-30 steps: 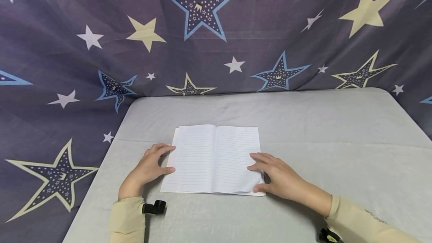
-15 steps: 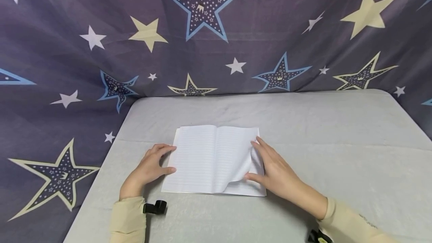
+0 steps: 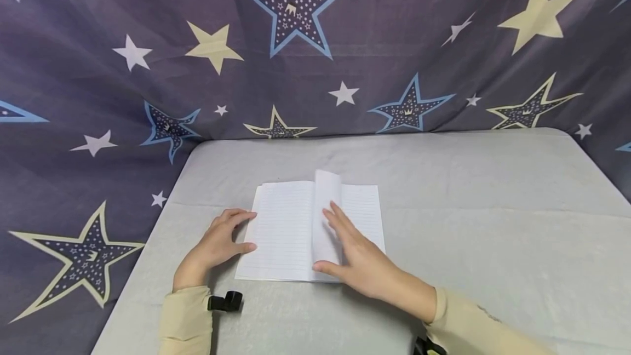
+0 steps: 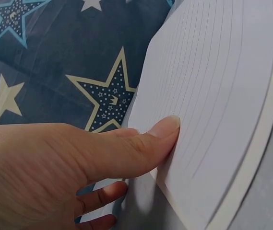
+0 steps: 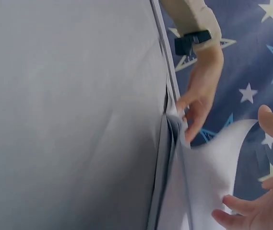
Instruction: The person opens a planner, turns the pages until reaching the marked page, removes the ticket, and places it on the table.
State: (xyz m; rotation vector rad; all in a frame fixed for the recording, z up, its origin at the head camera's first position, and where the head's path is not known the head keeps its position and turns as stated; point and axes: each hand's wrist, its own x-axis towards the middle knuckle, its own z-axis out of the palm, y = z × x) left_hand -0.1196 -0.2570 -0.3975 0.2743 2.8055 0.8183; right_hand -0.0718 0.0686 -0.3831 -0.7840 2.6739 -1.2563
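An open notebook (image 3: pixel 283 229) with lined white pages lies on the grey-covered table. My left hand (image 3: pixel 215 245) rests at its left edge; in the left wrist view its thumb (image 4: pixel 160 136) lies flat on the lined page. One leaf (image 3: pixel 326 193) stands up near the spine, bent over toward the left. My right hand (image 3: pixel 365 267) is at this leaf with fingers extended and thumb spread low, right against its side. From the right wrist, the raised leaf (image 5: pixel 218 158) curves up toward the thumb, and the fingertips are close to its face.
The table (image 3: pixel 468 179) is covered in pale grey cloth. A dark curtain (image 3: pixel 394 26) printed with stars hangs behind it and along the left side. A black wrist camera (image 3: pixel 227 302) sits on the left sleeve.
My right hand has moved left from the notebook's right edge, lifting the right-hand leaf and carrying it up toward the spine. My left hand has stayed at the left edge.
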